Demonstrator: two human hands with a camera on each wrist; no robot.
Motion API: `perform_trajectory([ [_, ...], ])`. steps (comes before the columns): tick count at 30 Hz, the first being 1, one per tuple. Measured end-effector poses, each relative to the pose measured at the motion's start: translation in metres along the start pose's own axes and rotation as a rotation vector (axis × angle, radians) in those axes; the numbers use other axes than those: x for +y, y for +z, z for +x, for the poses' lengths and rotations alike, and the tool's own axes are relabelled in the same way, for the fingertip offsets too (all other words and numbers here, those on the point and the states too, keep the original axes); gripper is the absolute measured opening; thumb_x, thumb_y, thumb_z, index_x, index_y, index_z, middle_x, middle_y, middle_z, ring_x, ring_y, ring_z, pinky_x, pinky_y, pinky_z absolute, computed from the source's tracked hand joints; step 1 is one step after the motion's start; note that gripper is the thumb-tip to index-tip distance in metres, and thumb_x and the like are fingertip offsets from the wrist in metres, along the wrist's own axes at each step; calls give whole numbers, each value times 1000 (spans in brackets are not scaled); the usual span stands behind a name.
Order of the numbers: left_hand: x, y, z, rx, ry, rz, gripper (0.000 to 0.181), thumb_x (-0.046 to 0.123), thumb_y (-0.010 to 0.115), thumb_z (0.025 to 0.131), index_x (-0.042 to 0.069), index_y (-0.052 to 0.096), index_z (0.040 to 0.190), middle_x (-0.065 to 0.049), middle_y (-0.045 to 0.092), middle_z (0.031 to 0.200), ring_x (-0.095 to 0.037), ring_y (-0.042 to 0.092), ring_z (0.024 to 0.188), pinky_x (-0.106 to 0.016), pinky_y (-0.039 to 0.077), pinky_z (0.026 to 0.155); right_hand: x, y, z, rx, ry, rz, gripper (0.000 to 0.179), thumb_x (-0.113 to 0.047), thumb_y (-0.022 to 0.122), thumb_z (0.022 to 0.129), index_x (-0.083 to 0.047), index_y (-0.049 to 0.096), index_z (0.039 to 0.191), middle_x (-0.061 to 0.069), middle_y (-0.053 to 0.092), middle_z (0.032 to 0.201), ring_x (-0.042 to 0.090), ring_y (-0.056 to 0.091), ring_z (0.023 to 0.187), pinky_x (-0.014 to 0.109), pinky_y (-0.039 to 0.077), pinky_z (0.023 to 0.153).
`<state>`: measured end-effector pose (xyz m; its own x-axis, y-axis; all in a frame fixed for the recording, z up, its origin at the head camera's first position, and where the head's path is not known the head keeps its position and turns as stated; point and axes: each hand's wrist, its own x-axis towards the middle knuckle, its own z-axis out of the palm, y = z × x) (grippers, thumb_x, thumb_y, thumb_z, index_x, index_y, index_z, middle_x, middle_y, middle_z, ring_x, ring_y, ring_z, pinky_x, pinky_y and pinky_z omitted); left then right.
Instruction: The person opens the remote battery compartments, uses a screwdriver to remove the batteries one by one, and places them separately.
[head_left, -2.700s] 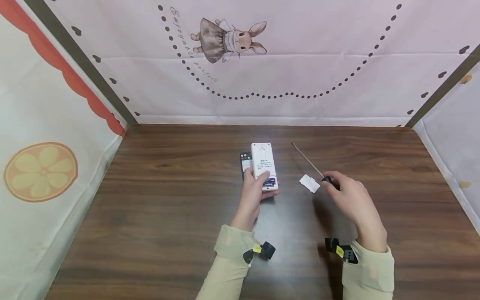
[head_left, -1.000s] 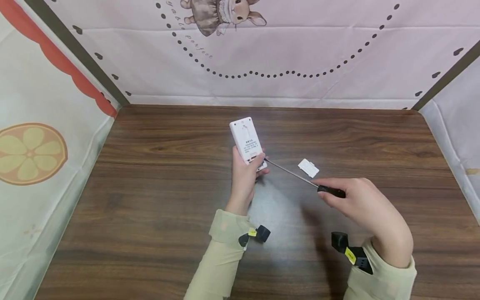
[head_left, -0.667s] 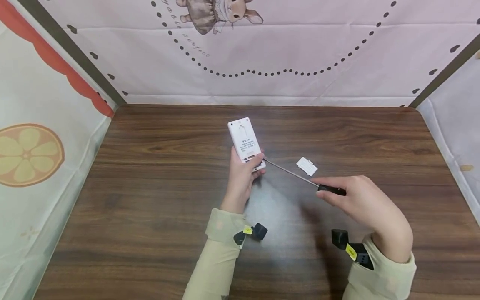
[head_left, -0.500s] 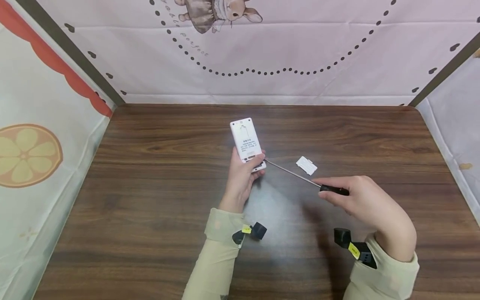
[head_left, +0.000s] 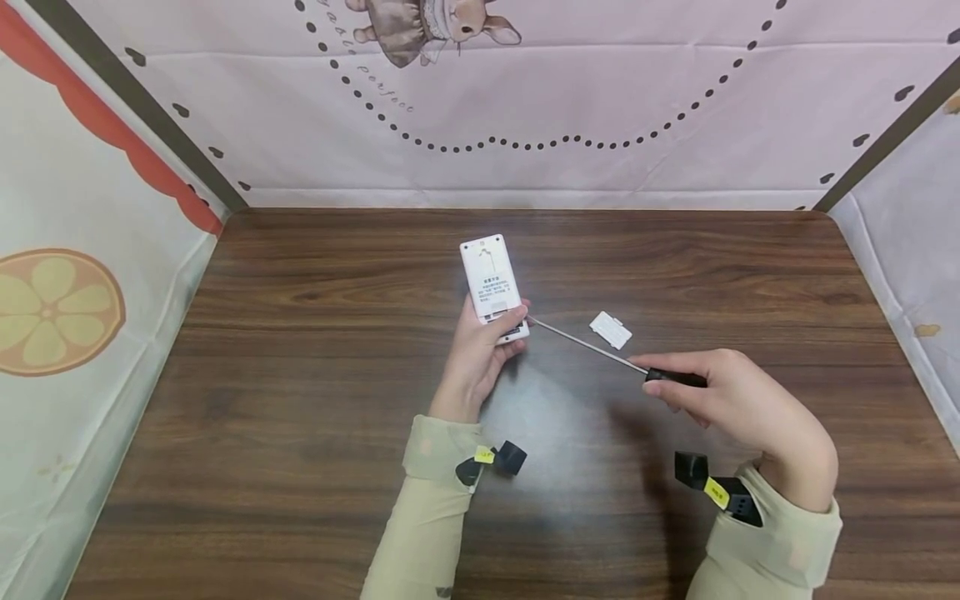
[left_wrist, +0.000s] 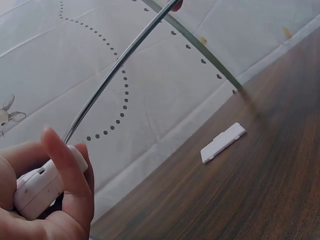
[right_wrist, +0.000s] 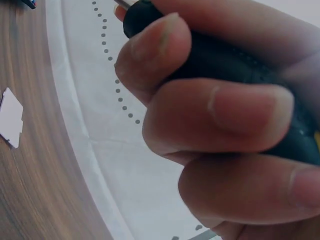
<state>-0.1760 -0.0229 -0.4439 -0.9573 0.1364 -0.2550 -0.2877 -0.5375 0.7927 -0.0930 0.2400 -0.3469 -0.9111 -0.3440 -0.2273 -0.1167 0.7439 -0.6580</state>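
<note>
My left hand (head_left: 474,358) grips a white remote control (head_left: 489,273), its printed back turned up and its battery bay uncovered at the near end. The thumb lies across that end and hides part of the bay. A screwdriver (head_left: 588,344) is held in my right hand (head_left: 742,396), fingers and thumb around its black handle (right_wrist: 225,62). Its long metal shaft (left_wrist: 112,72) runs left to the remote's near right edge, with the tip hidden by the left thumb. On the table between the hands, just beyond the shaft, lies a white battery cover (head_left: 611,330).
The brown wood-grain table (head_left: 300,333) ends at a pale cloth wall (head_left: 570,92) printed with dots and a rabbit. Further cloth panels stand at the left and right. A small black camera (head_left: 511,458) sits on the left wrist and another (head_left: 691,469) on the right.
The screwdriver has swung from pointing away to meeting the remote's edge. The remote is tilted left, and the dark keypad face beside it is out of sight. Lately the right hand shifts slightly right.
</note>
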Motion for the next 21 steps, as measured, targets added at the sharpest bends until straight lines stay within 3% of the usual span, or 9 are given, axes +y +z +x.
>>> perform_trajectory([
  [12, 1, -3, 0, -52, -31, -39, 51, 4, 65, 79, 15, 39, 121, -11, 60, 100, -17, 60, 73, -19, 45, 44, 10, 0, 2, -1, 28, 70, 35, -45, 55, 84, -28, 60, 114, -3, 54, 63, 13, 47, 47, 27, 43, 49],
  [21, 2, -4, -1, -100, -42, -116, 47, 6, 63, 82, 15, 40, 122, -12, 58, 99, -16, 58, 73, -17, 43, 43, 13, 0, 4, -5, 38, 96, 31, -46, 55, 84, -31, 60, 111, -2, 51, 60, 13, 44, 44, 27, 42, 48],
])
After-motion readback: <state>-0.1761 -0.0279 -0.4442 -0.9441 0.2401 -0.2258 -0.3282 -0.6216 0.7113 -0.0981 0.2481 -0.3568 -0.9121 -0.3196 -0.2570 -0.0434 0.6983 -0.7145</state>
